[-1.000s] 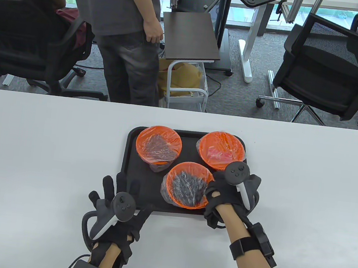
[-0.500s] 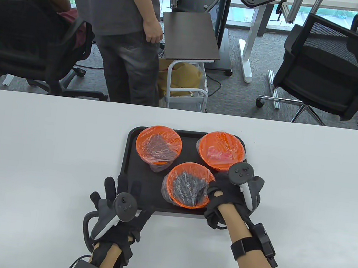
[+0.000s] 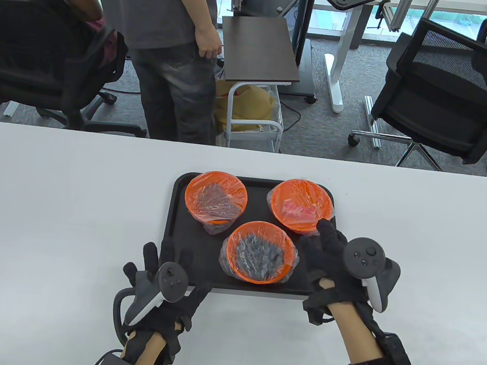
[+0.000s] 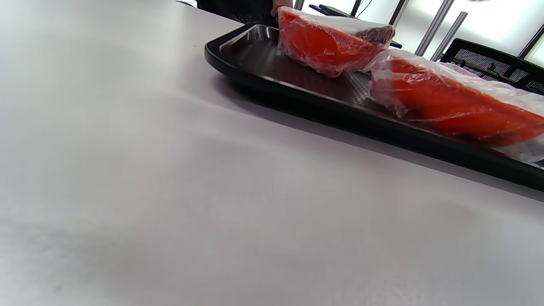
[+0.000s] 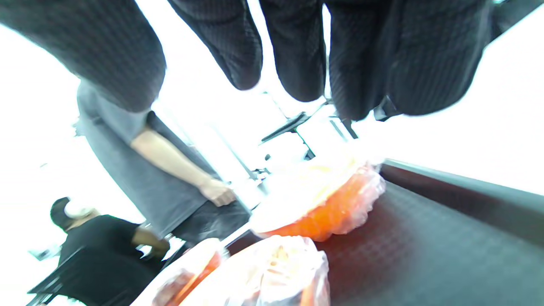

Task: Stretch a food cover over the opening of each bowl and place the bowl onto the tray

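**On the tray, all three bowls covered as the right hand lets go**

Nearest the person, the left hand rests flat on the table at the tray's front-left corner, fingers spread and straight, holding nothing, much as it lay a second ago. Beside it, the right hand has come off the front bowl, which it was holding a moment before. It now sits to the right of that bowl, over the tray's right edge, fingers loose and apart, gripping nothing.

That front bowl stands free on the black tray with its clear food cover stretched over the rim. Behind it, the back-left bowl and back-right bowl are wrapped likewise. I'd judge the job as good as done, with no uncovered bowl showing on the table.
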{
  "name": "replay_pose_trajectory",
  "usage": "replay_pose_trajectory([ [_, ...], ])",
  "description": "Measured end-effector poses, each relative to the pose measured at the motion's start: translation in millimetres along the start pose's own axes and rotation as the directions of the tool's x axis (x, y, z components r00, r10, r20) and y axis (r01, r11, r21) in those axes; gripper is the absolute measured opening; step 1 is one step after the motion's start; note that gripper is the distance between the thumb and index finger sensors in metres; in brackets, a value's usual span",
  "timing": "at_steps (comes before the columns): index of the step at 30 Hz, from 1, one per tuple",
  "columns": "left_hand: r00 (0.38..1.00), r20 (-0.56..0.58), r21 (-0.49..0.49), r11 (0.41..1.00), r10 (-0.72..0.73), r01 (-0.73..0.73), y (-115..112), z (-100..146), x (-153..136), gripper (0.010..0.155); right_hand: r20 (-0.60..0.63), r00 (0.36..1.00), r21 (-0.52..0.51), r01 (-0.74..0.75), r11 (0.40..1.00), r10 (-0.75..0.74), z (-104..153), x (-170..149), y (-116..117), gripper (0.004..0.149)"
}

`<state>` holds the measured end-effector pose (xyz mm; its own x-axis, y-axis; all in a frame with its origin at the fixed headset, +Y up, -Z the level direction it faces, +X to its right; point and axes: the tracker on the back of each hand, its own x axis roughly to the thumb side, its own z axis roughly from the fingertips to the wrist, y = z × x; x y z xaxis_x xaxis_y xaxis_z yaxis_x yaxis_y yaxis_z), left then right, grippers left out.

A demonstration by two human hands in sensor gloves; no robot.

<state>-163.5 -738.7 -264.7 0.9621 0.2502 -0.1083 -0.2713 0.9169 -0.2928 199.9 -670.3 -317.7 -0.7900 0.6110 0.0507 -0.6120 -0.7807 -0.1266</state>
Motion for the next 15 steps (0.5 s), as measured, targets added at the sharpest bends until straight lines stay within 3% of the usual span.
replay_pose_trajectory([
  [4,1.000,0.008,0.000,1.000,-0.012,0.012,0,1,1,0.088,0.128,0.972,0.019,-0.201,0.979,0.197,28,0,3,0.085],
  [8,1.000,0.006,0.001,1.000,-0.028,0.028,-1,2,0,0.088,0.190,0.920,0.068,-0.360,0.931,0.342,53,-11,22,0.092],
  [11,0.999,0.005,-0.005,0.999,-0.037,0.037,-3,0,1,0.089,0.217,0.893,0.079,-0.418,0.905,0.394,63,-21,38,0.094],
  [13,0.999,0.002,0.000,0.999,-0.048,0.048,-5,-1,2,0.089,0.207,0.884,0.170,-0.454,0.875,0.419,64,-24,45,0.095],
  [15,0.999,0.003,-0.004,0.999,-0.044,0.044,-6,0,2,0.088,0.229,0.872,0.154,-0.471,0.869,0.432,65,-26,47,0.095],
])
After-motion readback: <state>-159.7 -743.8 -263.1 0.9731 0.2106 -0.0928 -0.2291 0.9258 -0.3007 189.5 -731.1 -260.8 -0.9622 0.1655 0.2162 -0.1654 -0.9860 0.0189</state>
